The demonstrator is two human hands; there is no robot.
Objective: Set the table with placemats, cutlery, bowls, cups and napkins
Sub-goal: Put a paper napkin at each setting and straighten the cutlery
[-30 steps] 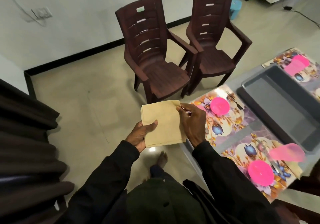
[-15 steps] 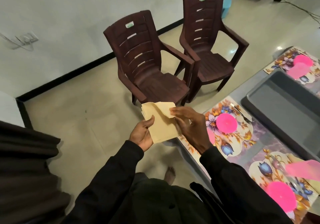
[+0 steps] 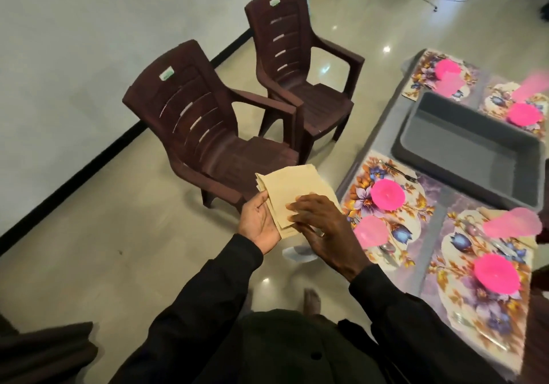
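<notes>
Napkins [image 3: 292, 189] flat again, lifted corner gone. Left hand [image 3: 259, 223] clamps stack, thumb on top. Right hand [image 3: 322, 226] now over near edge; pinch unclear. Likely peeling one for placemat [image 3: 358, 183].

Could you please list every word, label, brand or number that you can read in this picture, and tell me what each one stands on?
No text here can be read.
Near sticker, on the back of the nearer chair: too blurred to read.
Far sticker, on the back of the farther chair: too blurred to read.
The napkins, placemats and grey tray show no lettering.
</notes>
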